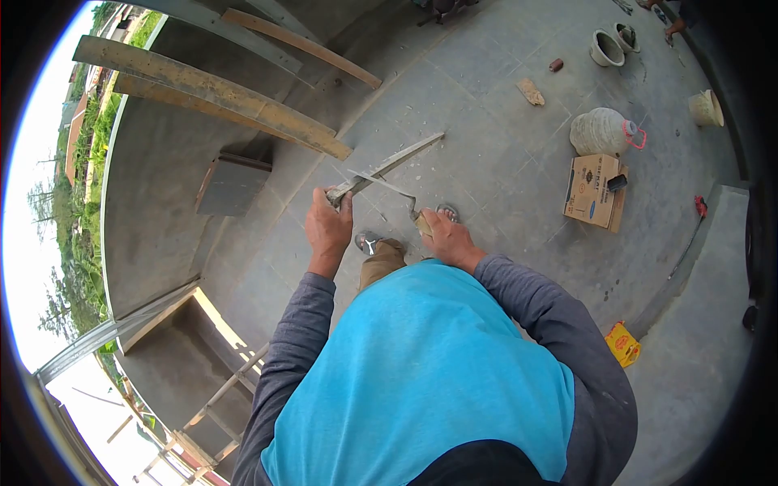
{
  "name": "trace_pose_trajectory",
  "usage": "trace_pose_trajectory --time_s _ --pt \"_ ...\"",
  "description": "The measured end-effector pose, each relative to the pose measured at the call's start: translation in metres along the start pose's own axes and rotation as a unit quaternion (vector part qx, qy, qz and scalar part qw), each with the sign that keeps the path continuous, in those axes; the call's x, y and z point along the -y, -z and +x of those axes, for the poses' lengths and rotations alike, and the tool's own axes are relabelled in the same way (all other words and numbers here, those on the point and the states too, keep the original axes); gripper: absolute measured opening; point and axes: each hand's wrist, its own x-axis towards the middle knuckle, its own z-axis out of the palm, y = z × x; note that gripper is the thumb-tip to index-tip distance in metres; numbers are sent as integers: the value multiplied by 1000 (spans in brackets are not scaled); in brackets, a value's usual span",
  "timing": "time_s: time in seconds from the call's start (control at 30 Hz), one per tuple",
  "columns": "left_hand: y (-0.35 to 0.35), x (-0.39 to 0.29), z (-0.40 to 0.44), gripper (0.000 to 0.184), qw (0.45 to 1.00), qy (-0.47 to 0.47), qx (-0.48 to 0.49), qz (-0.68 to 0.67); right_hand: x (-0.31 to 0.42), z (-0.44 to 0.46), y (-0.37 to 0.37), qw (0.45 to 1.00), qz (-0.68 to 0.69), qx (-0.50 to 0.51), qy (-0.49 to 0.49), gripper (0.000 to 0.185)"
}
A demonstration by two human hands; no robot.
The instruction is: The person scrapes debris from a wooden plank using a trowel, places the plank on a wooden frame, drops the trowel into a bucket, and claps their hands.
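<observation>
My left hand (328, 231) is closed around the near end of a long, cement-smeared straight strip (412, 151), which points away to the upper right. Its exact kind I cannot make out. In my right hand (451, 241) is the wooden handle of a trowel (387, 186) with a bent metal neck. The trowel's thin blade, seen nearly edge-on, crosses the strip just beyond my left fingers; whether they touch is unclear. Both tools are held in front of my body, over the grey floor (486, 154) and above my sandalled feet.
Wooden planks (219, 93) jut in at upper left beside a low wall (150, 178). To the right stand a large plastic bottle (596, 132), a cardboard box (594, 193) and several buckets (606, 50). A yellow packet (622, 344) lies lower right. Another person's hand (674, 31) shows at upper right.
</observation>
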Motion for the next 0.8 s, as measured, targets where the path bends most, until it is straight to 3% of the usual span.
trace_pose_trajectory --time_s 0.07,0.13,0.2,0.4,0.47,0.57,0.7,0.8 --pt "0 2 -2 35 1000 7 6 6 1 -1 -2 998 -27 55 -23 49" --pt "1 11 0 34 998 54 -7 18 10 4 5 998 -28 48 6 50" --pt "3 15 1 33 999 36 2 22 12 7 5 998 -29 39 34 51" --pt "3 9 -9 34 1000 25 -11 3 3 6 9 993 -48 89 -54 51" --pt "0 6 -12 34 1000 25 -4 6 11 -1 18 996 -46 66 42 51" --pt "-2 1 -14 34 999 36 -10 0 -11 6 -3 993 -90 75 -30 51" --pt "-1 10 -13 34 1000 17 -9 4 -7 10 9 992 -81 78 -55 51" --pt "-6 2 -13 33 1000 13 -9 -6 9 9 12 998 -62 -1 12 50"
